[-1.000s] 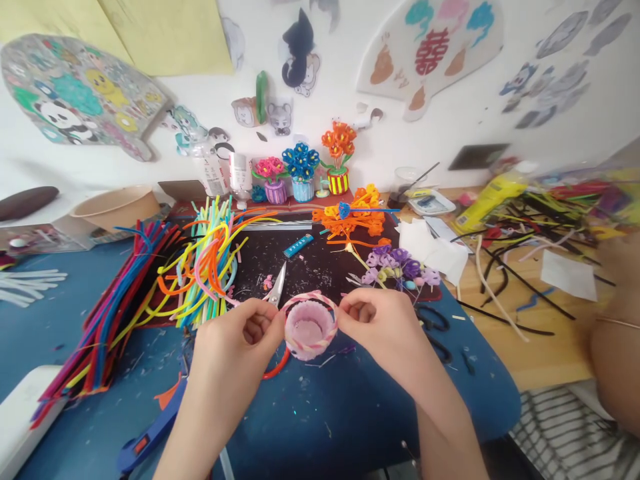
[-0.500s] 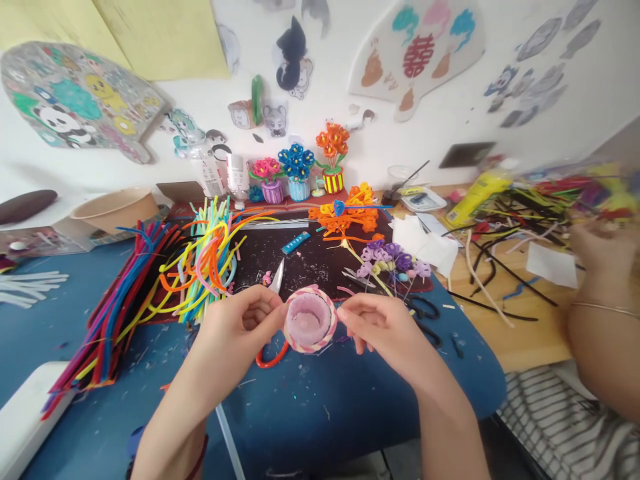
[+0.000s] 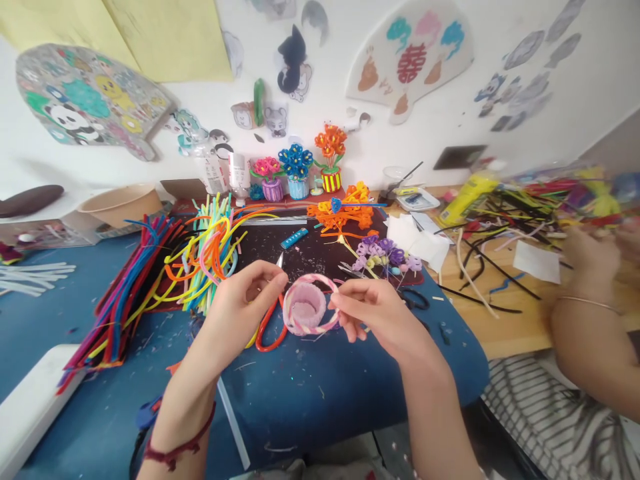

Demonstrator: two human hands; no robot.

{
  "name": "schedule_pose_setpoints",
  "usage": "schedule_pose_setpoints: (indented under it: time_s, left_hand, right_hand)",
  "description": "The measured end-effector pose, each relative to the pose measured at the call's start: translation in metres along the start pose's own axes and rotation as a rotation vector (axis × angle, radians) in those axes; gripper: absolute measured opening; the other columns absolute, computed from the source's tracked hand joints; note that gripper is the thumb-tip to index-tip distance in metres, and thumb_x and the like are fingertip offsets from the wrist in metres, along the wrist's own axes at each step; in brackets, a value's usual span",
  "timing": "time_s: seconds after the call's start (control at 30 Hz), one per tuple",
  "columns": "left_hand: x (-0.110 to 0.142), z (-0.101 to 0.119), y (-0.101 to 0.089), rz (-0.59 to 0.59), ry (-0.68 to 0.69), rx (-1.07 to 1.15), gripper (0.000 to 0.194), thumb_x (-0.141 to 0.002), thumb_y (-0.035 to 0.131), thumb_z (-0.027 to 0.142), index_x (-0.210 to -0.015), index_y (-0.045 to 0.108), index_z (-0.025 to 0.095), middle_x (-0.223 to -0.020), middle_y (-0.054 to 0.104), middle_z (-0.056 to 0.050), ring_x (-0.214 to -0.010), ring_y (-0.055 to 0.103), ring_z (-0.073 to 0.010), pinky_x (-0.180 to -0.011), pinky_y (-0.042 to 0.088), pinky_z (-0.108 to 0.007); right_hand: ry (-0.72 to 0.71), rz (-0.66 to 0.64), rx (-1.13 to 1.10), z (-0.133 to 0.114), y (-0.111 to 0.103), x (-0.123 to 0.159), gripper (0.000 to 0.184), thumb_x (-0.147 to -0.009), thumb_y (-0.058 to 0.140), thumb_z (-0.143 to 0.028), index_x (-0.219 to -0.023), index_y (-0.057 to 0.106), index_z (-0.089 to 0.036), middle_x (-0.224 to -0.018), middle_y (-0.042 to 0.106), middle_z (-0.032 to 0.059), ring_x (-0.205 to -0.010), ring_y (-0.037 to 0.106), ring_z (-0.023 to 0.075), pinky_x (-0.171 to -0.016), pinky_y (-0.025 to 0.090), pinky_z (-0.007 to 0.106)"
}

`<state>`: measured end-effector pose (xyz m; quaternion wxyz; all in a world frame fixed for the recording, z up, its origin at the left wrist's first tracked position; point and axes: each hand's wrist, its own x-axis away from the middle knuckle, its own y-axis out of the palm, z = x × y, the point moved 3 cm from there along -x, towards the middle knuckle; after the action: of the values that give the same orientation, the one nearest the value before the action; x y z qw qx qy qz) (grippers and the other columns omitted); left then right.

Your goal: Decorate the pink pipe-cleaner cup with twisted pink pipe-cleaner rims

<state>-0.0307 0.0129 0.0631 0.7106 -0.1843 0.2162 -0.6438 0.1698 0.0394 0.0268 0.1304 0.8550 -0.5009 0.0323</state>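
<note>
A small fuzzy lilac cup [image 3: 306, 308], open side up, is between my hands. Around it lies a twisted pink-and-white pipe-cleaner ring [image 3: 327, 279], shifted right so that a gap shows between ring and cup on that side. My right hand [image 3: 367, 307] pinches the ring's right edge between thumb and fingers. My left hand [image 3: 253, 300] is closed with thumb and forefinger together, just up and left of the cup; whether anything is between these fingertips cannot be seen. Orange-handled scissors [image 3: 273, 341] lie beside the cup, partly behind my left hand.
Pipe-cleaner bundles [image 3: 117, 293] lie on the left. Purple flowers [image 3: 383, 253], orange flowers [image 3: 345, 212] and black-handled scissors [image 3: 415, 299] are to the right. Finished flower pots [image 3: 299, 189] stand at the wall. Another person's arm [image 3: 587, 300] reaches in at the right among loose pipe cleaners.
The ring has slid right relative to the cup, opening a gap on that side. My left fingertips have moved up from the ring's left edge. The camera view has shifted slightly.
</note>
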Motion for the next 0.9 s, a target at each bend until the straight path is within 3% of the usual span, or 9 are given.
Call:
schedule_pose_setpoints:
  time_s: [0.07,0.1,0.33,0.53,0.7,0.9]
  left_hand:
    - [0.006,-0.005,0.001,0.137,-0.026,-0.035,0.03,-0.084,0.056,0.046,-0.086,0.063,0.016,-0.076,0.066,-0.001,-0.066,0.057,-0.0129,-0.061,0.044,-0.021]
    - [0.01,-0.008,0.003,0.151,-0.048,-0.036,0.031,-0.084,0.057,0.046,-0.086,0.064,0.016,-0.076,0.066,-0.001,-0.065,0.058,-0.0129,-0.06,0.044,-0.021]
    - [0.018,-0.015,0.017,0.012,-0.148,0.163,0.033,-0.079,0.064,0.048,-0.078,0.065,0.016,-0.061,0.061,0.001,-0.052,0.05,-0.0086,-0.048,0.039,-0.018]
    - [0.013,-0.011,0.02,-0.031,-0.214,0.339,0.032,-0.077,0.068,0.044,-0.067,0.062,0.014,-0.052,0.054,0.004,-0.042,0.042,-0.0057,-0.039,0.032,-0.017]
    - [0.019,-0.006,0.021,0.103,-0.161,0.383,0.023,-0.077,0.068,0.036,-0.069,0.064,0.014,-0.053,0.054,0.004,-0.045,0.043,-0.0048,-0.041,0.034,-0.014]
    - [0.026,-0.006,0.023,0.161,-0.176,0.398,0.021,-0.076,0.068,0.035,-0.071,0.064,0.015,-0.054,0.056,0.003,-0.043,0.045,-0.0058,-0.039,0.036,-0.015]
  right_hand:
    - [-0.007,0.03,-0.097,0.004,0.002,0.0,0.028,-0.078,0.073,-0.04,-0.071,0.066,-0.014,-0.057,0.064,-0.001,-0.043,0.06,0.0085,-0.04,0.041,0.017]
    - [-0.01,0.046,-0.139,0.007,0.003,0.0,0.027,-0.078,0.073,-0.04,-0.072,0.067,-0.014,-0.058,0.065,-0.0004,-0.045,0.062,0.0089,-0.042,0.044,0.016]
    - [0.04,0.077,-0.313,0.025,0.01,0.0,0.029,-0.072,0.08,-0.041,-0.076,0.072,-0.013,-0.064,0.071,0.0032,-0.052,0.068,0.0115,-0.05,0.054,0.017]
    - [0.004,0.014,-0.44,0.031,0.014,0.004,0.029,-0.066,0.085,-0.041,-0.071,0.074,-0.015,-0.063,0.072,0.0034,-0.052,0.069,0.0104,-0.047,0.052,0.013]
    - [-0.101,0.035,-0.427,0.032,0.02,0.007,0.029,-0.057,0.091,-0.035,-0.073,0.074,-0.016,-0.063,0.072,0.0032,-0.052,0.068,0.0128,-0.05,0.054,0.019]
    - [-0.19,0.076,-0.332,0.032,0.024,0.008,0.022,-0.064,0.087,-0.031,-0.073,0.072,-0.017,-0.061,0.069,0.0014,-0.052,0.065,0.0128,-0.048,0.05,0.021]
